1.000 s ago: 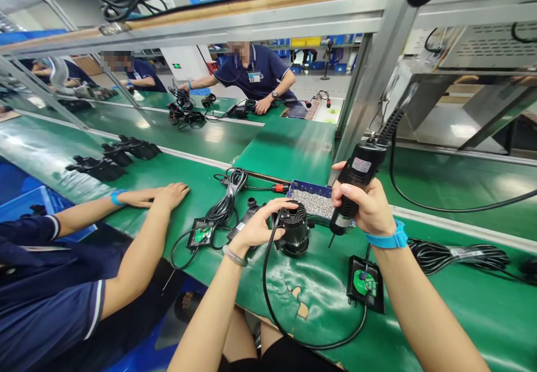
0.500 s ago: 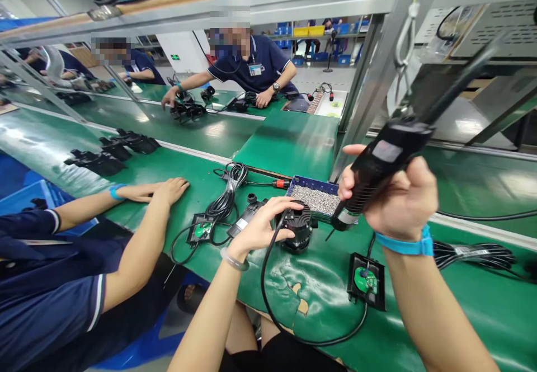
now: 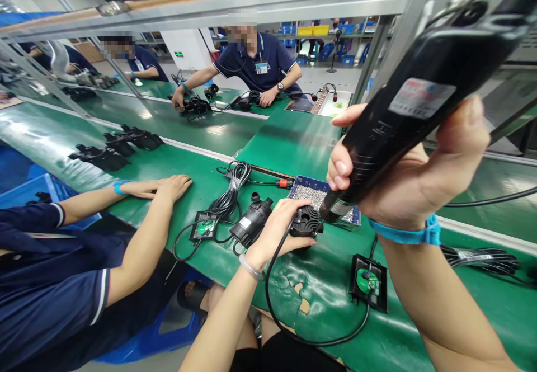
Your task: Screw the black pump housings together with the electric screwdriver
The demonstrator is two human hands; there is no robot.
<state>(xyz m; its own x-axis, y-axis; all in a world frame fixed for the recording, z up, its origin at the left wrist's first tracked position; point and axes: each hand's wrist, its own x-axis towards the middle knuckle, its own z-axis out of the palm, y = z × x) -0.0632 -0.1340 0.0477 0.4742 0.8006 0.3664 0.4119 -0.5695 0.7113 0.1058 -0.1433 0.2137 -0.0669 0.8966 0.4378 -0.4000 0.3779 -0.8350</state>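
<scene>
My right hand (image 3: 413, 176) is closed around a black electric screwdriver (image 3: 419, 98), held high and tilted, its tip down at the small black pump (image 3: 306, 221). My left hand (image 3: 279, 227) grips that pump on the green belt (image 3: 293, 148). A black cable runs from the pump round to a small black box with a green circuit board (image 3: 368, 282). Just behind the pump sits a blue tray of small screws (image 3: 312, 193).
A second black pump (image 3: 251, 224) with a coiled cable (image 3: 229, 196) and another board box (image 3: 203, 229) lie to the left. A co-worker's arms (image 3: 138, 190) rest on the belt at my left. More black parts (image 3: 113, 148) sit farther along; people work opposite.
My right hand has lifted the screwdriver up and closer to the camera, tilting it more. My left hand has shifted its hold on the pump, which now shows its grilled face.
</scene>
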